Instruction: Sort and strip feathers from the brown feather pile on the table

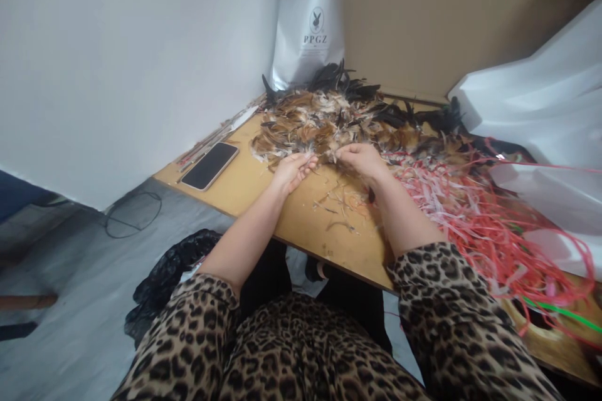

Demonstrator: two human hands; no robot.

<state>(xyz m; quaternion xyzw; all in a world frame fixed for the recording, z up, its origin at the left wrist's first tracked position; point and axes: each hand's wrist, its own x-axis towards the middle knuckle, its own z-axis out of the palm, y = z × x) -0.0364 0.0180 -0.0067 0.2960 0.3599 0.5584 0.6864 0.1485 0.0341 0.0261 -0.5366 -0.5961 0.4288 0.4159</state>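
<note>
A big heap of brown, white and black feathers (338, 116) lies on the wooden table (263, 191). My left hand (294, 169) rests at the heap's near edge with its fingers curled round a few feathers. My right hand (360, 158) is just to its right, fingers pinched into the same edge of the heap. Both forearms reach out of leopard-print sleeves. Loose feather bits (336, 203) are scattered on the table between my arms.
A tangle of pink and red plastic strips (475, 219) covers the table's right side. A phone (210, 165) lies face up at the left corner beside thin sticks (221, 135). A silver bag (308, 19) stands behind the heap, white plastic sheeting (540, 106) at right, a black bag (174, 269) on the floor.
</note>
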